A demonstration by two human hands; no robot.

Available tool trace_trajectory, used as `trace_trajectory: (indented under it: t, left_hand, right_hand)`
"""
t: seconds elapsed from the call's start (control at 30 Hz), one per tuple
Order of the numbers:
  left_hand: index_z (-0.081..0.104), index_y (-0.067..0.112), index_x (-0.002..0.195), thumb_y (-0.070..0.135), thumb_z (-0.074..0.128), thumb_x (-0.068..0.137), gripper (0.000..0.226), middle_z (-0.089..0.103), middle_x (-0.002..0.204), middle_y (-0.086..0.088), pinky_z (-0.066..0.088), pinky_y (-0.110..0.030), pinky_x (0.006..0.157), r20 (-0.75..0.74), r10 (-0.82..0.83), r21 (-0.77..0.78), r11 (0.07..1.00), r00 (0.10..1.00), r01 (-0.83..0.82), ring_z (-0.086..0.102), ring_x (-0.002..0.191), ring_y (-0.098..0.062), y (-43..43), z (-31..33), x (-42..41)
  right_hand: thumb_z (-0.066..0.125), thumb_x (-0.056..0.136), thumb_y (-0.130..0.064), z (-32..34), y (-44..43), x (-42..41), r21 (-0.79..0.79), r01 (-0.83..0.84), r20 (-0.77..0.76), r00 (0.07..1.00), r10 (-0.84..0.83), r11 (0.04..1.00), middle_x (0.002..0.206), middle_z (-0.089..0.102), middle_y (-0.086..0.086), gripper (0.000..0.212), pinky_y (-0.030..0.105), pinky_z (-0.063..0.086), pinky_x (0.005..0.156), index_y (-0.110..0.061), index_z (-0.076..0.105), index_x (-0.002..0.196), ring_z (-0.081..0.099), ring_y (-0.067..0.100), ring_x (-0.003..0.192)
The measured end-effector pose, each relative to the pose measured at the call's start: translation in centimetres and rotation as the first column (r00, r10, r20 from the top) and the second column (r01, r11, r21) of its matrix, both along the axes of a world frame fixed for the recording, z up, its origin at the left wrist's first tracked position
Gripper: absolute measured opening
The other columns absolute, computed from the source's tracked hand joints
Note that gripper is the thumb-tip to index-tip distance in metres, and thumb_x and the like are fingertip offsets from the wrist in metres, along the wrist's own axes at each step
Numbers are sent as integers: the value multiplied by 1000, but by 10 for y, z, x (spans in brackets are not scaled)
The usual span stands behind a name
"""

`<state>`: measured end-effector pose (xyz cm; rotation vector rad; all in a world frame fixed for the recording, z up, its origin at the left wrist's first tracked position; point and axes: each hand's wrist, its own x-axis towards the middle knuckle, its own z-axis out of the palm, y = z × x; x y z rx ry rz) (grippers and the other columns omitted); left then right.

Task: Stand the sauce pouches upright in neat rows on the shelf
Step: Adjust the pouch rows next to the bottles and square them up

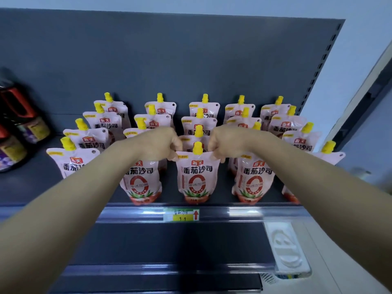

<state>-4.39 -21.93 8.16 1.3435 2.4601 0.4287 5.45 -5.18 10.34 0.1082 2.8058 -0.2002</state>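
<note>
Left hand (163, 144) and right hand (224, 143) pinch the front middle pouch's (198, 177) top corners.

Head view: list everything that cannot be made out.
All in the head view:
- Left-end front pouch: lower half hidden by the left forearm.
- Right-end front pouch: body hidden by the right forearm.
- Price tag: print blurred.
- Dark bottles: blurred, cut by the left edge.
</note>
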Motion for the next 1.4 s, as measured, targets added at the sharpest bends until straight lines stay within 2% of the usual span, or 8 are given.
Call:
trace_trajectory:
  t: [0.13,0.2,0.33,0.63,0.83,1.07,1.2,1.4]
  left_hand:
    - [70,6,83,6,64,83,5,63,76,-3,48,-32,76,-5,-61,-21,998,998,61,57,76,-18,-1,0,-3]
    - [70,12,88,-1,59,83,17,64,81,2,50,-33,79,12,-83,-41,996,996,83,61,81,-18,-4,3,-6]
    - [66,14,102,-10,46,83,36,63,92,1,53,-27,76,-13,0,106,994,1000,1,62,86,-17,-3,21,-23]
    - [64,12,107,-1,52,86,27,62,96,-2,48,-24,69,-92,76,184,981,993,-58,57,81,-15,37,23,-56]
    - [60,10,114,16,67,83,33,58,103,-2,37,-24,77,-95,164,179,973,982,-146,53,91,-16,60,14,-84]
    - [69,8,83,19,69,80,11,68,86,-6,51,-34,77,-116,133,118,986,984,-120,61,84,-25,86,6,-92]
    - [68,14,73,15,69,79,6,69,84,-7,53,-36,77,-171,162,61,986,972,-154,62,83,-28,93,8,-96]
    - [65,12,69,23,69,80,16,55,61,-3,43,-31,64,-178,188,-31,980,966,-196,51,67,-23,96,4,-98]
  right_hand:
    - [57,91,-11,5,-2,2,-48,69,71,995,-65,996,61,60,-3,34,20,42,57,-17,53,57,60,6,62]
    - [58,88,-7,15,1,6,-100,110,103,990,-100,989,86,70,0,14,20,51,69,-16,68,85,67,13,83]
    - [59,85,-1,37,16,6,-218,223,-76,967,-244,950,112,71,0,32,31,51,96,-14,69,112,65,19,107]
    - [61,87,-12,37,48,-25,-65,294,-338,893,-298,954,116,68,2,24,23,44,83,-14,71,109,61,19,106]
    - [55,90,-12,40,61,-62,130,239,-218,954,-208,962,119,66,15,28,40,50,95,-2,66,114,60,32,111]
    - [67,83,-17,53,113,-74,277,224,12,972,-237,934,122,64,11,40,42,49,97,-8,63,122,60,32,111]
    - [72,80,-21,41,134,-74,228,261,107,951,-290,938,85,67,7,48,31,53,77,-11,59,126,62,21,72]
    - [69,84,-19,25,147,-77,179,267,34,960,-277,947,64,52,3,14,26,42,62,-17,57,77,52,23,62]
